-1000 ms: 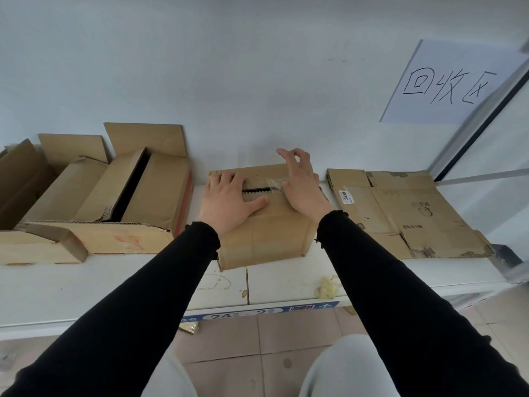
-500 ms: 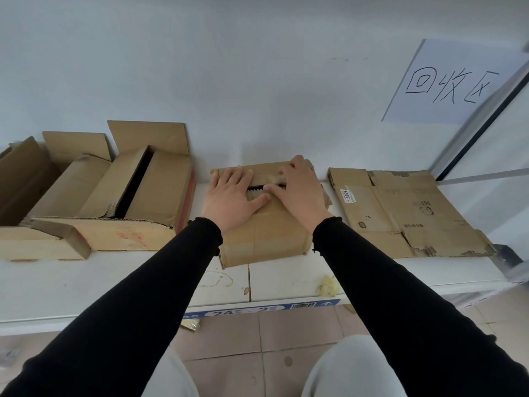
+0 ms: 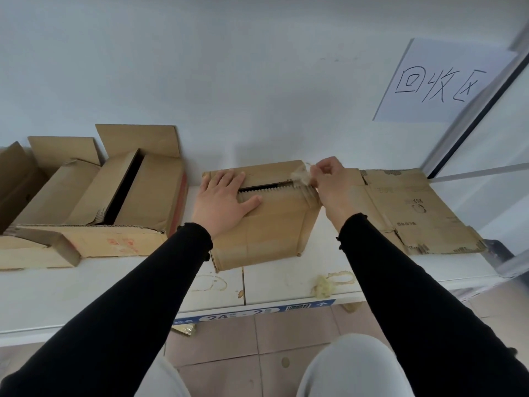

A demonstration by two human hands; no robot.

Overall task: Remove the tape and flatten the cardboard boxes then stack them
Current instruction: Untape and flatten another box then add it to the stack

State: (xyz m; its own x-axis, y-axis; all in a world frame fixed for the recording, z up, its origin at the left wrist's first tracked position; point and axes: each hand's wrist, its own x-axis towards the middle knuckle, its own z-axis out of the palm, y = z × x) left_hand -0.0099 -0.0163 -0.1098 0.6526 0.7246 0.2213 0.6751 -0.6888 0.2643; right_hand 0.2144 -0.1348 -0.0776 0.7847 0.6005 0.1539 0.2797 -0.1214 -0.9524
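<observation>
Middle cardboard box on table, seam partly open. Left hand flat, fingers spread, pressing box top. Right hand at box's right top corner, grip pinching crumpled clear tape.

Three unflattened cardboard boxes, one flattened box, one paper sign, two hands.
</observation>
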